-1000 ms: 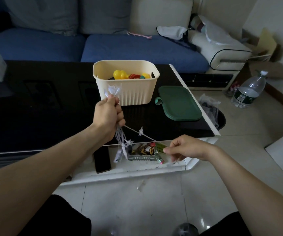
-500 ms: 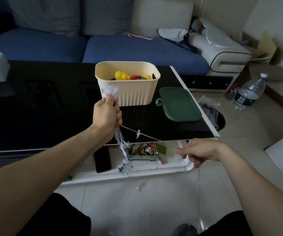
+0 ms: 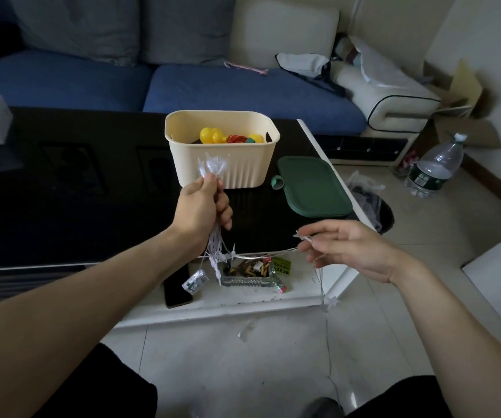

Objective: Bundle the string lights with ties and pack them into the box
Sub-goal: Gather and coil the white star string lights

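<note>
You're mid-gather: left hand fists the looped string lights in front of the box; right hand, right of it, seems to pinch the loose strand, other fingers relaxed. Next, feed that strand leftward.

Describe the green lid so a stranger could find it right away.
Start at the black table before the blue sofa. A cream box stands there; the lid lies flat just right of it, the only dark green thing, with a small loop tab.
</note>
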Available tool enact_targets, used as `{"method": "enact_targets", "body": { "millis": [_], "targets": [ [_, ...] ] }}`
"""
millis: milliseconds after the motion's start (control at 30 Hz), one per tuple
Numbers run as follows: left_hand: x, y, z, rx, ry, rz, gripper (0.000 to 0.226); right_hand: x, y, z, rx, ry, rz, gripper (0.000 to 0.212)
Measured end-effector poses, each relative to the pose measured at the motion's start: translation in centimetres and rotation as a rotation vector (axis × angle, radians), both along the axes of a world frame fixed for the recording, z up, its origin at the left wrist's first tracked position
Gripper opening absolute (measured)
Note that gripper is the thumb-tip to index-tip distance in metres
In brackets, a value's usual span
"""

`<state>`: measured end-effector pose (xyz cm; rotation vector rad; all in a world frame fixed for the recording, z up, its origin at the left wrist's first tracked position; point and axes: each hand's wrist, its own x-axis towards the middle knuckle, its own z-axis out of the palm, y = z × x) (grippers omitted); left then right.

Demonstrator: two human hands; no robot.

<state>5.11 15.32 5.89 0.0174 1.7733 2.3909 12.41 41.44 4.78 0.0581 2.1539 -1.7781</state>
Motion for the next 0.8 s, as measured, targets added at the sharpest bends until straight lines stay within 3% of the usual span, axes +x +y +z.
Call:
{"method": "enact_targets", "body": {
  "millis": [167, 400, 633, 800],
  "targets": [
    [0.6, 0.8, -0.3, -0.056, 0.027, -0.078, 0.034, 0.3, -3.1, 1.0, -0.059, 0.240, -0.102, 0.024],
    [1.4, 1.9, -1.0, -0.070, -0.014, -0.182, 0.037, 0.2, -6.3, 1.1, -0.133, 0.438, -0.199, 0.058],
    [2.7, 3.1, -1.8, -0.155, -0.019, -0.337, 0.044, -0.4, -7.9, -0.1, -0.062, 0.548, -0.262, 0.034],
    [3.2, 4.0, -2.5, -0.189, -0.010, -0.321, 0.039, -0.6, -8.3, -0.7, 0.012, 0.603, -0.347, 0.028]
  ]
}}
